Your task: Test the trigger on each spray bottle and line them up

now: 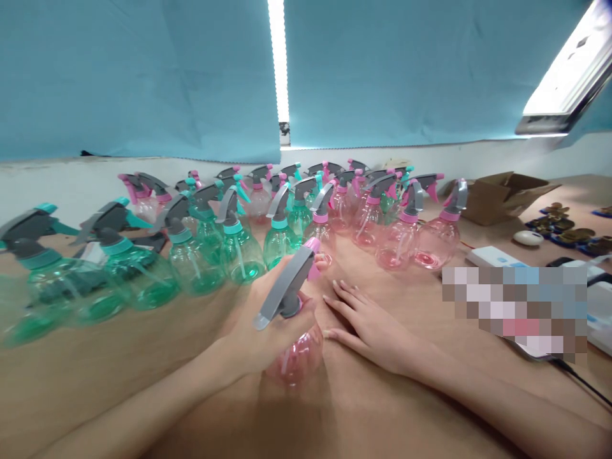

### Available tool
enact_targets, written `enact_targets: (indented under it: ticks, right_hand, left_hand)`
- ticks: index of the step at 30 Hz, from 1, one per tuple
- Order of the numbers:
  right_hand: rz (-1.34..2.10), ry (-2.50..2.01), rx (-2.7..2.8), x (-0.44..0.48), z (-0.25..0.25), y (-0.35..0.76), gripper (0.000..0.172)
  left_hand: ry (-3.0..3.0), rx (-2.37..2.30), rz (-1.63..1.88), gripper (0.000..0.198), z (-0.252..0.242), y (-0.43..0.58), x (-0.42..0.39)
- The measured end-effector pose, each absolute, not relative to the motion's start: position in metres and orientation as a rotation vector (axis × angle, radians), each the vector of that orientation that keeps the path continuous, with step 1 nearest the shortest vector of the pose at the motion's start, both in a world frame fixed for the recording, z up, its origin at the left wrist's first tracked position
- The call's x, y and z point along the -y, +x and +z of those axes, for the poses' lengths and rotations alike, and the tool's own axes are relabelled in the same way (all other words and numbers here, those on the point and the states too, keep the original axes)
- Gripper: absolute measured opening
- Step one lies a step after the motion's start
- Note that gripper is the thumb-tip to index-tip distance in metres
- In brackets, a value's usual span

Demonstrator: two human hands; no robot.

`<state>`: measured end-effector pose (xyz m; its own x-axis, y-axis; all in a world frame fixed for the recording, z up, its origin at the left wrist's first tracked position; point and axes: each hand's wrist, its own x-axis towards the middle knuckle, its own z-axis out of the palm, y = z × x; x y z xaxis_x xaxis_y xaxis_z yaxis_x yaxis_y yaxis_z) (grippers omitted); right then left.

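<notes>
A pink spray bottle (pixel 296 357) with a grey and pink trigger head stands upright at the near middle of the table. My left hand (pixel 268 312) is wrapped round its neck and trigger head; some of the fingers are hidden behind it. Just to the right, my right hand (pixel 368 325) lies palm down on the tabletop with its fingers spread and nothing in it. Its fingertips come close to the bottle; whether they touch cannot be made out. Beyond both hands stand rows of similar bottles, among them a green spray bottle (pixel 241 255) and another pink spray bottle (pixel 435 242).
Several green bottles reach toward the left edge, one of them a blurred green bottle (pixel 138 280). At the right are an opened cardboard box (pixel 502 197), a white computer mouse (pixel 528 238), a pixelated device with a cable, and brass-coloured pieces (pixel 557 223). Blue curtains (pixel 143 76) hang behind.
</notes>
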<state>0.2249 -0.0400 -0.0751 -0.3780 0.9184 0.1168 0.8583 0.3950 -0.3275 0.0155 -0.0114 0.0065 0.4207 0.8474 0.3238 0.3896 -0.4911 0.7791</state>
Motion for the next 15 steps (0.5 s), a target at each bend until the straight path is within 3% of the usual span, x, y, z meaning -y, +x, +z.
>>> enact_targets:
  ticks: [15]
  right_hand:
    - [0.309,-1.516,2.356,0.040,-0.076,0.228,0.069]
  left_hand:
    - [2.109,-0.971,0.863,0.011,0.024,0.021,0.012]
